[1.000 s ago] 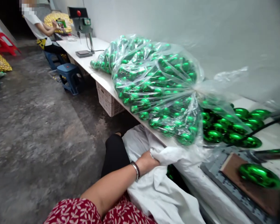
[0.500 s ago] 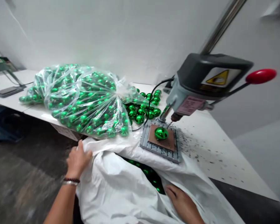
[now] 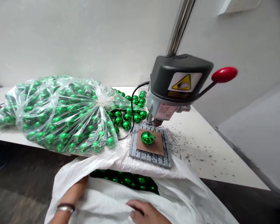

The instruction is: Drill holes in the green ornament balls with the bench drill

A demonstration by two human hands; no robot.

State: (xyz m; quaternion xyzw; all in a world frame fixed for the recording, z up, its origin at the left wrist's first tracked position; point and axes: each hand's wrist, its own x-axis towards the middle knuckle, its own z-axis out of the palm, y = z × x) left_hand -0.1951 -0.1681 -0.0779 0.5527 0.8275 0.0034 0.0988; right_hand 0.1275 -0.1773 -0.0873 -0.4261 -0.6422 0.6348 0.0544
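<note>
My left hand (image 3: 71,194) is tucked behind the left side of a big white plastic bag (image 3: 177,193) hanging off the table edge, its fingers hidden by the plastic. My right hand (image 3: 144,213) rests on the bag's near wall, fingers curled over the plastic. Shiny green balls (image 3: 128,179) show through the bag's open mouth. One green ball (image 3: 147,137) sits on a brown pad on the grey base (image 3: 149,155) of a bench drill press (image 3: 177,84) with a red lever knob (image 3: 224,74).
A tied clear bag of green balls (image 3: 58,112) lies on the white table (image 3: 200,146) at the left. Loose green balls (image 3: 128,113) are piled behind the press base. Dark shavings speckle the table on the right. A white wall stands behind.
The view has swung right from the floor and a seated co-worker to the drill press. My left hand slid down behind the bag; my right hand came onto the bag's near wall.
</note>
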